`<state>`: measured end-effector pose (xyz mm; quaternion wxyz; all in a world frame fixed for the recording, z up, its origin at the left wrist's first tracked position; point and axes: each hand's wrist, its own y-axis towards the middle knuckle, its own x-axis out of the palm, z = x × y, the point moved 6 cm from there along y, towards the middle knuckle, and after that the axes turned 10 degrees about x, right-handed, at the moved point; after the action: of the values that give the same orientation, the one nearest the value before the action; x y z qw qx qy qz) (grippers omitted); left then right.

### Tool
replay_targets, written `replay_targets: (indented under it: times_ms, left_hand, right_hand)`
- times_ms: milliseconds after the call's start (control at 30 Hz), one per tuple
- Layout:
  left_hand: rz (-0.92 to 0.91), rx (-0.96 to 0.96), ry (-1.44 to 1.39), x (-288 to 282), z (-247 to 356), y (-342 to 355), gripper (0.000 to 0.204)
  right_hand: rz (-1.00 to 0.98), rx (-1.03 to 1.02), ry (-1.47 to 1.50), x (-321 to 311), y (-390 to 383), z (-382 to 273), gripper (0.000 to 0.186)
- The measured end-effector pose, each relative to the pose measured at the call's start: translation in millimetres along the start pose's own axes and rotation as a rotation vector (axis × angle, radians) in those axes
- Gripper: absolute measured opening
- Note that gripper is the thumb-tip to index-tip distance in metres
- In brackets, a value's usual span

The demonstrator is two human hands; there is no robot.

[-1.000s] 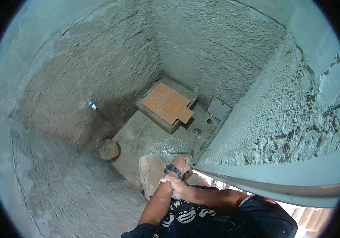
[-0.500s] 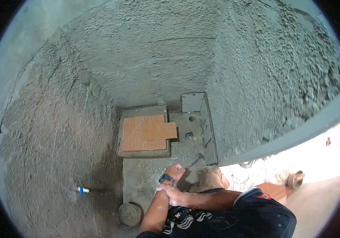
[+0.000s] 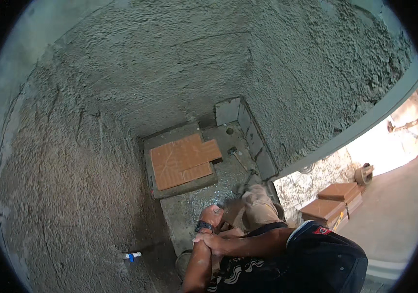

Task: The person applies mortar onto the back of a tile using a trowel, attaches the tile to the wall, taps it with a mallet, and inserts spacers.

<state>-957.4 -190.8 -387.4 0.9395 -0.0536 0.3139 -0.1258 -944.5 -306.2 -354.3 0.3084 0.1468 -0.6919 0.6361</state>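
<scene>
Bent at the wrist, my left hand (image 3: 212, 214) is closed, with a dark watch (image 3: 203, 226) on that wrist. What it holds, if anything, I cannot make out; a blurred dark shape is beside it. My right hand (image 3: 211, 241) wraps around the left forearm just below the watch. Beyond the hands, orange-brown ribbed tiles (image 3: 177, 158) lie on a raised concrete slab (image 3: 188, 189). A dark-headed mallet (image 3: 232, 151) rests on the wet floor to their right. Another tool's end (image 3: 253, 172) shows near my knee, the rest blurred.
Rough plastered walls (image 3: 179, 63) enclose the corner. Grey tiles (image 3: 228, 111) line the far right base, near a round floor hole (image 3: 229, 131). A blue-and-white pipe stub (image 3: 132, 256) sticks out at left. Stacked brown tiles (image 3: 323, 209) stand right; a bucket (image 3: 183, 262) is partly hidden.
The view has turned and shifted, bringing the stacked tiles at right into sight. My right hand stays around the left forearm. The bucket is now mostly behind my arm.
</scene>
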Motion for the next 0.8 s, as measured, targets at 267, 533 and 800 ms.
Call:
replay_targets:
  times_ms: [267, 533, 800]
  left_hand:
    - [-0.226, 0.02, 0.049, 15.5, -10.3, 51.1, 0.031]
    - [-0.254, 0.003, 0.117, -2.1, -35.5, 161.1, 0.03]
    - [-0.275, 0.11, 0.128, -2.6, -86.0, 247.0, 0.028]
  right_hand:
    - [0.026, 0.016, 0.088, 8.6, -4.7, -53.0, 0.038]
    - [-0.194, -0.052, 0.173, 9.8, 86.5, -141.4, 0.036]
    - [-0.253, -0.321, -0.094, -11.2, 169.0, -213.5, 0.027]
